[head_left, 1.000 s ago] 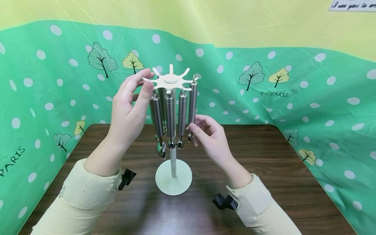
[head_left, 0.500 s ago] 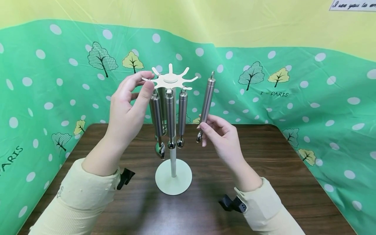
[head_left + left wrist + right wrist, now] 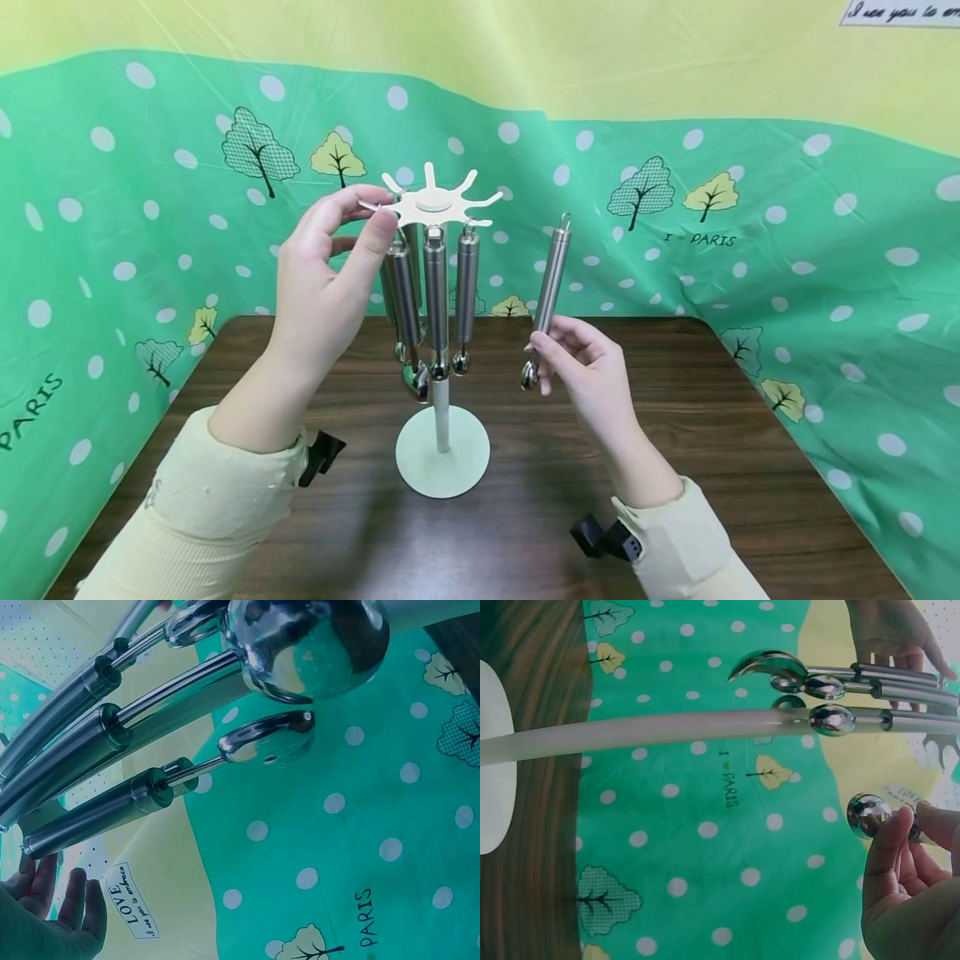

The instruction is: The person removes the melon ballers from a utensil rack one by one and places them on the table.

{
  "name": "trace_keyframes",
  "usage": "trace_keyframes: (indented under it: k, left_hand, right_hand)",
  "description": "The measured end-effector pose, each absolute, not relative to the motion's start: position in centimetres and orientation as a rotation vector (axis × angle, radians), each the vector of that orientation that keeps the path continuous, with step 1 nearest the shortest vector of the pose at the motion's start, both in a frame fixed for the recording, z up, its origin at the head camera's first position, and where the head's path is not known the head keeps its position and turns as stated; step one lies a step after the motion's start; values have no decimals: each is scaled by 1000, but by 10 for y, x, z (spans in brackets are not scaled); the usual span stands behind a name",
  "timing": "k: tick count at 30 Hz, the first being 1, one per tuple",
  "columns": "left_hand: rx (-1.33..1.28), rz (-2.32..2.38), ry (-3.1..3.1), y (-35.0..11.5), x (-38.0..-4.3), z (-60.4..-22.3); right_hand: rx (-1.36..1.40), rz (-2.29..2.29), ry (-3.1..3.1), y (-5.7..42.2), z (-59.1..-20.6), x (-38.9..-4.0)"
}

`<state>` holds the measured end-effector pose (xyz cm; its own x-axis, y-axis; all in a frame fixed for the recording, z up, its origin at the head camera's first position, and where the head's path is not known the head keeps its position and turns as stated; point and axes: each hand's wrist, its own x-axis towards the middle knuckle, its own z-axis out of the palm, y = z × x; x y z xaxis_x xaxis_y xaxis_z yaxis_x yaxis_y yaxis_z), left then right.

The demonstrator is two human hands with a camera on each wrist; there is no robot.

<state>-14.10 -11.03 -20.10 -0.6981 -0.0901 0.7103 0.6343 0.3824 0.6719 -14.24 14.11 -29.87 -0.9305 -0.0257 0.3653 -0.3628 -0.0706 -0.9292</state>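
A pale hanging rack with a spoked top stands on a round base. Several steel-handled spoons dangle from its arms, among them a front one and a larger-bowled one. With thumb and fingers, my left hand pinches a spoke at the rack's left side. To the right of the rack, my right hand pinches a small steel spoon low on its handle, near the bowl. That spoon is off the rack, its loop end up and leaning right. In the right wrist view its round bowl shows beside my fingertips.
The rack's base rests on a dark wooden table. Behind and at both sides hangs a green and yellow cloth printed with trees and dots.
My right hand has lifted the small spoon off a right-hand spoke and carried it right and slightly down. The rack's top has turned slightly; my left hand has stayed at it.
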Motion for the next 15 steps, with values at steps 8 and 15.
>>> trace_keyframes:
  k: [8, 15]
  left_hand:
    - [-467, -1362, -1946, -109, -139, -200]
    - [-451, -1351, -1935, -108, -139, -200]
  right_hand:
    - [351, 2126, -1989, 149, -312, -142]
    - [242, 2143, -2052, 153, -323, -141]
